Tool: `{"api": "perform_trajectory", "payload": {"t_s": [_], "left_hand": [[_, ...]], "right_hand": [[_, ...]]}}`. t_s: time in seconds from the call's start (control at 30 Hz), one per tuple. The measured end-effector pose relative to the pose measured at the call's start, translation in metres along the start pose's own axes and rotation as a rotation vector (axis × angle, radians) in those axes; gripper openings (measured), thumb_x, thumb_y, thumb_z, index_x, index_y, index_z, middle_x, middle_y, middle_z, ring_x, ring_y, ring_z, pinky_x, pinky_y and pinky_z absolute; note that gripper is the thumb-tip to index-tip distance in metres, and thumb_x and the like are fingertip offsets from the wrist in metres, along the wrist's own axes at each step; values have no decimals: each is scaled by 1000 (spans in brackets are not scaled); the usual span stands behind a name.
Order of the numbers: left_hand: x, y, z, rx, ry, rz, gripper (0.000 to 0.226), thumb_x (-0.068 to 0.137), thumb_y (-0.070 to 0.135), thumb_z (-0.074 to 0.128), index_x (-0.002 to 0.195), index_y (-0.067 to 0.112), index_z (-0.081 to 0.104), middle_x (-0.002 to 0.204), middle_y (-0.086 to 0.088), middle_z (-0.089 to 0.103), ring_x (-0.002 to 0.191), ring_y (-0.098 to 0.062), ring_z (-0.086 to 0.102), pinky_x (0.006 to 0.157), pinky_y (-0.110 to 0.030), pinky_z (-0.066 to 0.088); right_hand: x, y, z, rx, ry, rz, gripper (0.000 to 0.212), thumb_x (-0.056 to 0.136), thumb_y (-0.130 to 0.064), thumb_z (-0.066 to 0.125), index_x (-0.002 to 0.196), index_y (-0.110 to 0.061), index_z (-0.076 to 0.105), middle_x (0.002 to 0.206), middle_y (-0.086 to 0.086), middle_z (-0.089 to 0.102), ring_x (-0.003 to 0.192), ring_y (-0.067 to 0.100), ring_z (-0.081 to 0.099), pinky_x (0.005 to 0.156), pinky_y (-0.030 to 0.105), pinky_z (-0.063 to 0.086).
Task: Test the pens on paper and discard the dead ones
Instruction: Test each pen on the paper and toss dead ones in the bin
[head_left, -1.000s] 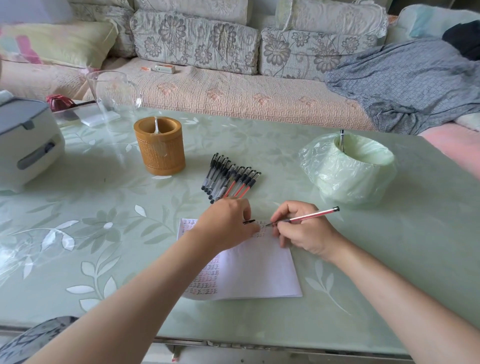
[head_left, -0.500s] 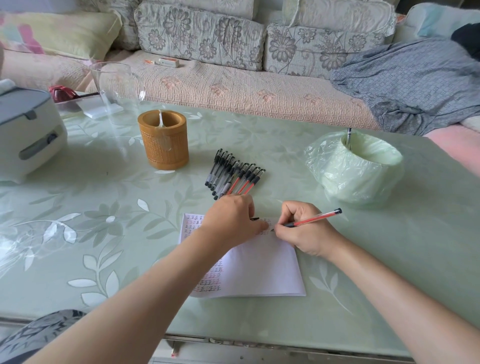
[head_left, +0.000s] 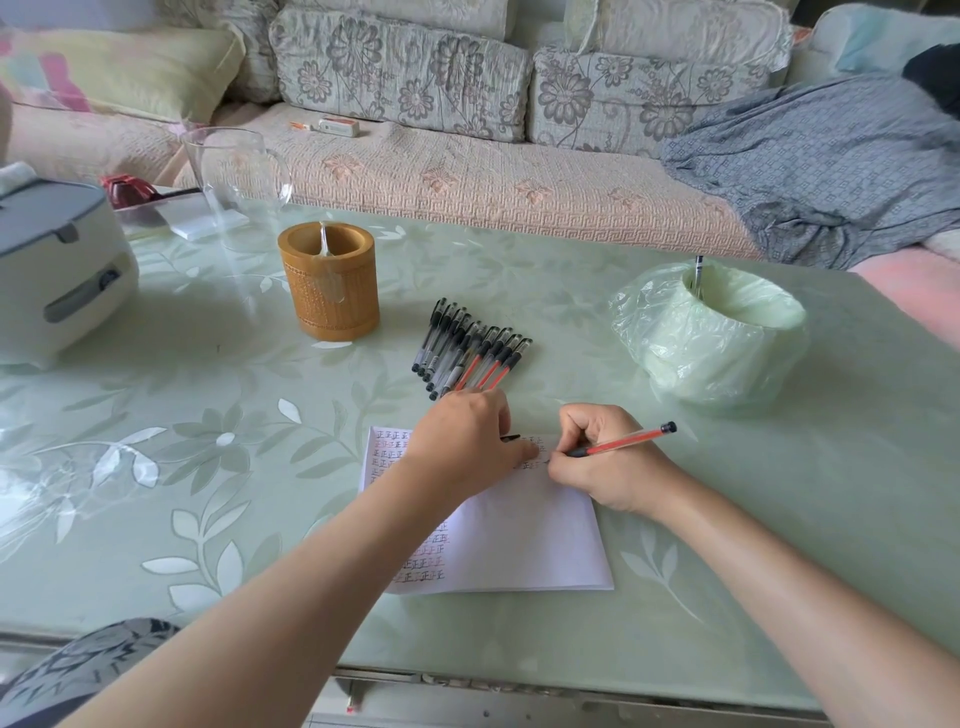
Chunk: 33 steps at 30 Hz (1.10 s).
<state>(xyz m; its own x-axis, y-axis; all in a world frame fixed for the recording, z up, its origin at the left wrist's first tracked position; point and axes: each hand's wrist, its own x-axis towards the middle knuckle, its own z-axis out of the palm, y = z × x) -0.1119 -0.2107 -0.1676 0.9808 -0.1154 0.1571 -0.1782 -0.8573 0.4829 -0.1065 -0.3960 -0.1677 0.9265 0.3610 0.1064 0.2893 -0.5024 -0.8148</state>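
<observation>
My right hand (head_left: 608, 462) grips a red pen (head_left: 628, 441) with its tip down on the white paper (head_left: 524, 540), near the sheet's top right corner. The paper carries rows of small written marks. My left hand (head_left: 467, 441) rests palm down on the paper's top edge, and a small black pen cap (head_left: 511, 438) pokes out from under its fingers. A row of several black and red pens (head_left: 467, 353) lies just beyond my left hand. At the right stands a small bin lined with a green bag (head_left: 711, 338), with one pen (head_left: 698, 275) sticking up in it.
A bamboo pen holder (head_left: 330, 283) stands left of the pen row. A clear glass jug (head_left: 236, 176) is behind it, and a white and grey appliance (head_left: 57, 270) sits at the far left. A sofa with cushions and a grey cloth (head_left: 831, 156) runs behind the table.
The right hand's pen tilted and shifted slightly while its tip stayed on the paper. The left hand stayed on the sheet. The camera moved a little closer.
</observation>
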Motion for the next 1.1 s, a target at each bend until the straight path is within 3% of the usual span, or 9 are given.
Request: {"api": "perform_trajectory", "payload": {"t_s": [0.4,0.53,1.1], "left_hand": [[1,-1,2,2,-7,-7,39,74,54,73,83,22,53,87,5,56,84,-16,52,64,-27,40],[1,-2,2,-3,-12,-11,39,74,54,73,83,23,52,88,5,57,85,-16,53,65,-27,43],[0,1,-1,17,-6,5,38,76,52,72,87,19,57,88,3,58,83,-15,51,63,-26,34]], "right_hand": [[-1,6,-1,23,-42,12,15,63,-15,63,61,-9,49,56,-4,43,55,12,37,55,30,27],[1,7,-1,41,-6,-8,18,63,-13,63,63,-1,50,59,4,45,57,14,38,55,31,28],[0,7,-1,37,-49,-14,15,64,-12,64,62,-7,50,58,-2,46,56,11,39,55,29,30]]}}
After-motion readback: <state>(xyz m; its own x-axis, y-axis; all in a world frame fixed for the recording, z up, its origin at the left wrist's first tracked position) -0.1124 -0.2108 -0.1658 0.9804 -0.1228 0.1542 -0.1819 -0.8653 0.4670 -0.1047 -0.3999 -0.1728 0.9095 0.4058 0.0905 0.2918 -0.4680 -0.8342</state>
